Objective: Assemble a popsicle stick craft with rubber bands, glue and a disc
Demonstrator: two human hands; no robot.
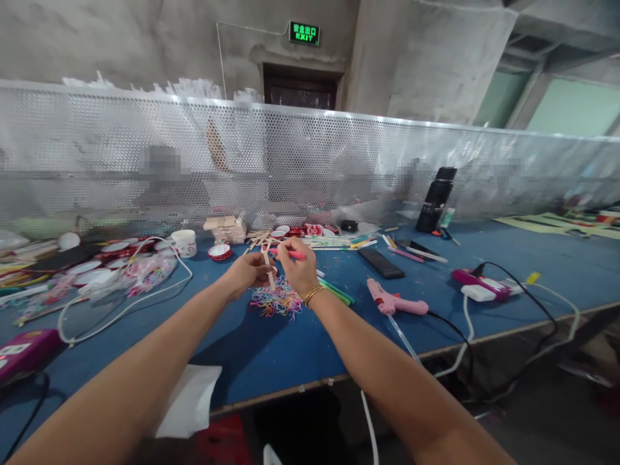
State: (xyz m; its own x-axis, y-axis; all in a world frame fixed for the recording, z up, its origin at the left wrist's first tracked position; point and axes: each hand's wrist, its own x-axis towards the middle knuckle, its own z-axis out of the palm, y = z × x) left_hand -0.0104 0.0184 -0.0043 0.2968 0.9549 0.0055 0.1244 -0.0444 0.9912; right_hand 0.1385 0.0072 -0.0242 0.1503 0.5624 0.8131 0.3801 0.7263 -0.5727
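Stick upright in left hand; marker tip meets it from the right.

The left hand [248, 272] pinches a wooden craft stick [268, 268], long axis near vertical, above a pile of coloured rubber bands [277, 301] on the blue table [271, 349]. The right hand [301, 266] grasps a pink marker [289, 254], long axis horizontal, tip pointing left at the stick's upper part. Both hands sit just beside each other; whether the tip touches cannot be resolved.

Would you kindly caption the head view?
Left hand holds a wooden stick; right hand holds a pink marker above rubber bands.
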